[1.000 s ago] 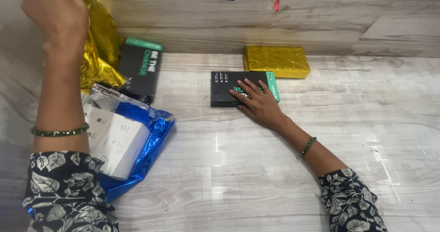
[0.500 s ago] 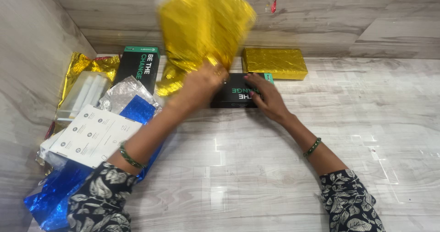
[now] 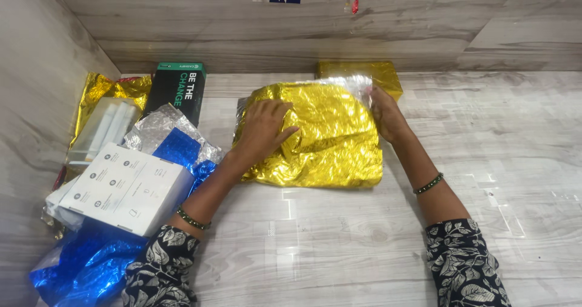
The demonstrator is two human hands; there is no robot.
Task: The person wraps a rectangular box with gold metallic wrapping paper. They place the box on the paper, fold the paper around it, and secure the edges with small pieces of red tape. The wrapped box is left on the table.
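Both hands (image 3: 267,128) on gold foil (image 3: 321,140) (crumpled).

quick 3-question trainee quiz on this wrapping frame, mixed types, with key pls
1. True or false: the left hand presses on the gold foil sheet.
2. The right hand grips the sheet at its: A) near edge B) far right corner C) middle
3. Fill in: left of the sheet, a white box lies on ____ foil.

Key: 1 true; 2 B; 3 blue
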